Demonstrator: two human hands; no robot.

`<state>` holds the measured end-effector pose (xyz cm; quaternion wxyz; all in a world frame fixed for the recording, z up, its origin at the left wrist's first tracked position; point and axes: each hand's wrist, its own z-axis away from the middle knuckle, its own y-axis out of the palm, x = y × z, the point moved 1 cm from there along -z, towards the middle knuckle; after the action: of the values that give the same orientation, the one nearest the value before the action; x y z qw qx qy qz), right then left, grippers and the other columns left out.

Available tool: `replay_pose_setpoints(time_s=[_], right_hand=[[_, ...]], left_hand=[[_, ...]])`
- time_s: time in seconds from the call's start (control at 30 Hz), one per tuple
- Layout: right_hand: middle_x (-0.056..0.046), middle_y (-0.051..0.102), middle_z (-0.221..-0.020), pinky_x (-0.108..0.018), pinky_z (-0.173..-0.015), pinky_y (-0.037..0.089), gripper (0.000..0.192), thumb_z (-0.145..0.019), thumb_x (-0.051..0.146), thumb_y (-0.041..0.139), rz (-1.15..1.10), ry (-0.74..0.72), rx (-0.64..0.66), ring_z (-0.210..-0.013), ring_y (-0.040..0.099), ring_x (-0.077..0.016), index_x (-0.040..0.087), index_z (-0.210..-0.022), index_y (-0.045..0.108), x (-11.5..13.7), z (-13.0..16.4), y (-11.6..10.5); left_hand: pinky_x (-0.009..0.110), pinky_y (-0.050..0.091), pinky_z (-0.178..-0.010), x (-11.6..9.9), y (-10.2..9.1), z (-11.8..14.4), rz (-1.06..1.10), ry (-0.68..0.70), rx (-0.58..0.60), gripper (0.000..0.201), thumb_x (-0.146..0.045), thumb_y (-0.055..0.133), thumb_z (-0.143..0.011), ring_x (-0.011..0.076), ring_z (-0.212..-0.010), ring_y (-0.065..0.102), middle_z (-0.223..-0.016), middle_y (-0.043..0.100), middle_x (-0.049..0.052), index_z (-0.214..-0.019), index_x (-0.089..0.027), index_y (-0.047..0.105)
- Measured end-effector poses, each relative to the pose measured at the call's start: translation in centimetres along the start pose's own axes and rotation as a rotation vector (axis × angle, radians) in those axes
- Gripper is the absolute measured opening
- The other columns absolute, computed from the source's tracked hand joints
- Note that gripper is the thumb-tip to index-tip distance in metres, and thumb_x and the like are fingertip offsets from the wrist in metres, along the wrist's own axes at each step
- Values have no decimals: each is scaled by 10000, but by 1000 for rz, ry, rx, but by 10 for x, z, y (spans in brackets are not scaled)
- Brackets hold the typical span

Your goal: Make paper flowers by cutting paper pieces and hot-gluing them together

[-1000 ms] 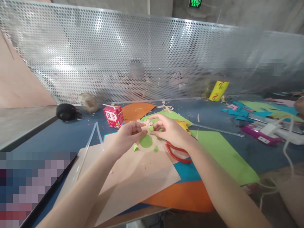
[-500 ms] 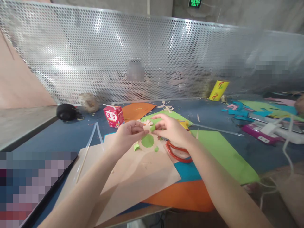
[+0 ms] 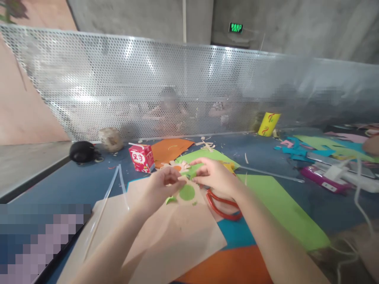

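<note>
Head view: my left hand (image 3: 161, 184) and right hand (image 3: 213, 176) meet at frame centre, fingertips together, pinching a small green paper scrap (image 3: 189, 172) just above the green paper circle (image 3: 187, 192) on tan paper (image 3: 174, 232). Red scissors (image 3: 222, 205) lie on the desk (image 3: 74, 177) under my right wrist.

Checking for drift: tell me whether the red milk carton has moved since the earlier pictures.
No. The red milk carton sits by the orange sheet's left corner as before; only the camera tilted.
</note>
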<state>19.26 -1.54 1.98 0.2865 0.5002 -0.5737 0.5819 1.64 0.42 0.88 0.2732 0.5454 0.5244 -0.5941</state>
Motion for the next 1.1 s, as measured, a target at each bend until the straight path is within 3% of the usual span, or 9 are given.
replay_pose_setpoints(time_s=[0.1,0.23,0.37,0.47,0.63,0.93,1.0,1.1], right_hand=[[19,613,-681,-248,-552,443,346,-726,122,574,86,66,-13,-559,560,-114,222,-1048,494,2,0,-1],[-19,645,-744,-268,-576,438,361,-707,89,547,187,206,-7,-629,587,-149,205,-1045,497,2,-1,2],[-25,654,-783,-277,-623,431,358,-705,96,542,228,208,34,-705,601,-167,216,-1042,523,0,-2,3],[-8,661,-831,-275,-661,428,354,-736,120,519,198,171,67,-751,608,-160,258,-1061,527,-2,0,0],[8,663,-892,-267,-698,437,368,-751,182,551,112,119,78,-818,611,-153,297,-1097,506,-3,4,-4],[3,674,-833,-268,-663,441,331,-724,200,579,83,142,78,-759,620,-156,253,-1044,515,-13,-3,-6],[-4,674,-829,-272,-652,438,333,-711,198,587,119,171,54,-741,619,-161,241,-1033,517,-15,-4,-6],[-8,676,-834,-276,-658,429,321,-703,187,585,204,196,20,-741,613,-163,228,-1017,529,-13,-4,-7]], left_hand=[[198,357,-448,-2,9,2,-80,-46,27,141,-302,554,-706,93,-509,500,-563,506,-45,-700,-176,489],[219,403,-507,-20,20,7,-224,-72,-55,93,-146,542,-643,121,-564,550,-563,525,-23,-585,-179,477],[216,406,-498,-31,26,9,-234,-126,-54,111,-107,538,-605,132,-565,554,-553,518,-21,-546,-182,482],[197,358,-446,-22,27,7,-128,-123,-93,121,-136,522,-620,107,-504,506,-544,503,-24,-529,-177,453],[186,331,-425,-6,25,4,29,-76,-50,117,-240,541,-655,83,-473,447,-537,472,-40,-594,-172,466],[201,362,-449,-6,25,1,-69,11,-67,188,-347,537,-676,110,-515,492,-573,535,-9,-600,-178,505],[221,375,-469,-2,16,-4,-198,36,-133,268,-426,468,-724,136,-539,519,-566,546,1,-615,-187,518],[250,389,-531,13,-7,-13,-571,-22,-393,309,-491,454,-729,179,-622,566,-640,603,19,-643,-207,538]])
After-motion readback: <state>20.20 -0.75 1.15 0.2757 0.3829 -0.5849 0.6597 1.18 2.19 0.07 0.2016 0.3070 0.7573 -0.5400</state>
